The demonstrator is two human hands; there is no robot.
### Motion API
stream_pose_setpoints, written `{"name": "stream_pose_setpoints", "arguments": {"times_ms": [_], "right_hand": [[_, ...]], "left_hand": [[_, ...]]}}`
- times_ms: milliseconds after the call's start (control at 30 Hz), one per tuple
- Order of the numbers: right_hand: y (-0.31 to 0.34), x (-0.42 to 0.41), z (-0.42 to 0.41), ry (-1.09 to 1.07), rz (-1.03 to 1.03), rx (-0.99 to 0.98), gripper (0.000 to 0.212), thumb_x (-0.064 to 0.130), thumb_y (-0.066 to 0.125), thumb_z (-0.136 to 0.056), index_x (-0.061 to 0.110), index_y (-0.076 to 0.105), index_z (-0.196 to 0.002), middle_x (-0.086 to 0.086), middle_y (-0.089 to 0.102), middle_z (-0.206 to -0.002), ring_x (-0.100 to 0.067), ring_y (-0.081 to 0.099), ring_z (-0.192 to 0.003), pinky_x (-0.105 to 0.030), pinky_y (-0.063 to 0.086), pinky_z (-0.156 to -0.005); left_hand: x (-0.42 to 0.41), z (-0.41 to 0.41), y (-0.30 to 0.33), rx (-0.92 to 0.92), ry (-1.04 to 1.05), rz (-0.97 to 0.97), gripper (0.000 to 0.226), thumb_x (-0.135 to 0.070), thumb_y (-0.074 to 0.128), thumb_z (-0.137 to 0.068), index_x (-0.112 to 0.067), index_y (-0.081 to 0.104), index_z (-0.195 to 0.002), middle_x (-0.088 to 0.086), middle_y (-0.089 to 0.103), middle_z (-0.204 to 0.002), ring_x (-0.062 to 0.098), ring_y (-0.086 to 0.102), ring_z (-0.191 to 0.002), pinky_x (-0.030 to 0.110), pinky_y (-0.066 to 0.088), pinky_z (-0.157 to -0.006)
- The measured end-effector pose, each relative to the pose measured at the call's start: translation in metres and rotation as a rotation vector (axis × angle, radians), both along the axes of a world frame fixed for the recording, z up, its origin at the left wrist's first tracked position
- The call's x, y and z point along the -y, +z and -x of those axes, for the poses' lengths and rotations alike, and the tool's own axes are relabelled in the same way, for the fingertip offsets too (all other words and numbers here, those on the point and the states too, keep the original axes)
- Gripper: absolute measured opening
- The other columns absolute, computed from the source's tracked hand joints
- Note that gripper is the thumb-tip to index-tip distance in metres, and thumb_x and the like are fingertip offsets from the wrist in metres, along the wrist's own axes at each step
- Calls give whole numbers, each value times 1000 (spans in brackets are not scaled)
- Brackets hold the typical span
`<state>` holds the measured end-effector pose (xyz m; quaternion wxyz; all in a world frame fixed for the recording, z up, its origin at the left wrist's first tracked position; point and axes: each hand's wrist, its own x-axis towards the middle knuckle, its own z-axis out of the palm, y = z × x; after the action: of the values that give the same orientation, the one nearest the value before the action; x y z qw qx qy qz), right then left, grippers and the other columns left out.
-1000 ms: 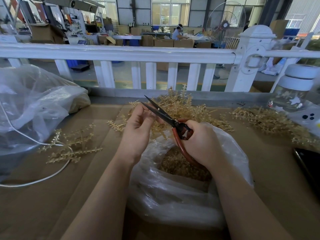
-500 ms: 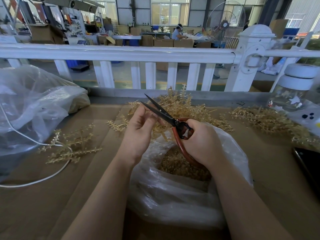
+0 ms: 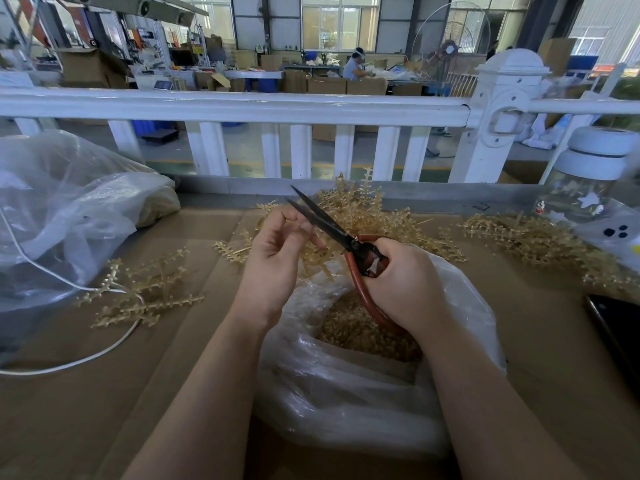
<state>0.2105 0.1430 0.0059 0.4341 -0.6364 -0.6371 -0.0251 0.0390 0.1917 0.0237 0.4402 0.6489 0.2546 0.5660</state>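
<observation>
Gripping red-handled scissors (image 3: 332, 225) with blades parted, the right hand (image 3: 403, 287) is hovering over a clear bag (image 3: 346, 410); the left hand (image 3: 277, 259) is pinching what seems a tan plastic sprig (image 3: 314, 259).

We scan for lettering and nothing comes out legible. Far back in the hall, a small yellow-and-red sign (image 3: 198, 48) hangs among the machines, and its characters are too small to make out. A green-and-white placard (image 3: 259, 47) on the rear wall is just as blurred. Over on the right of the bench, the clear bottle (image 3: 585, 188) carries white stars and a tiny figure, but no letters we can read. Up close, the dark blades of the scissors (image 3: 332, 226) show us no stamp or brand we can read either.
</observation>
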Motion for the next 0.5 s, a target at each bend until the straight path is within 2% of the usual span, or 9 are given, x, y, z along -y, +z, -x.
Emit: {"name": "stream_pose_setpoints", "arguments": {"times_ms": [67,133,200,233,367,500], "right_hand": [[0,-1,-1,-11,0,-64,28,68,50,-76,40,53,-72,25,56,-60,8,59,-67,-9,40,-49],[1,-3,-3,-37,2,-114,25,65,51,-76,40,55,-75,26,58,-62,7,60,-65,-10,37,-47],[0,-5,-4,-64,6,-130,26,63,53,-78,39,61,-86,28,59,-66,8,58,-63,-10,37,-52],[-1,-6,-5,-73,6,-128,27,61,55,-80,37,63,-89,29,58,-67,9,57,-64,-12,37,-53],[-3,-8,-6,-88,24,-112,34,61,53,-81,31,66,-89,29,56,-67,8,55,-66,-14,40,-55],[-1,-6,-5,-94,26,-116,34,65,48,-78,34,60,-87,30,54,-67,8,53,-66,-15,40,-55]], "left_hand": [[-2,1,0,65,20,51,7,-9,49,-102,-7,56,-100,-4,66,-72,10,63,-75,16,46,-78],[-3,3,2,120,40,91,10,-9,49,-102,-13,58,-98,1,66,-73,21,63,-78,28,50,-79],[-3,4,3,165,49,119,16,-9,49,-102,-18,59,-93,4,67,-75,27,62,-79,33,53,-70],[-3,4,4,180,57,126,17,-10,49,-102,-19,59,-93,4,67,-75,25,64,-77,30,53,-66],[-4,5,6,234,137,146,15,-11,49,-102,-19,57,-93,-1,68,-73,9,62,-68,17,45,-63],[-9,19,12,445,232,235,18,-11,49,-102,-23,57,-90,-5,68,-73,5,57,-66,21,38,-60]]}}
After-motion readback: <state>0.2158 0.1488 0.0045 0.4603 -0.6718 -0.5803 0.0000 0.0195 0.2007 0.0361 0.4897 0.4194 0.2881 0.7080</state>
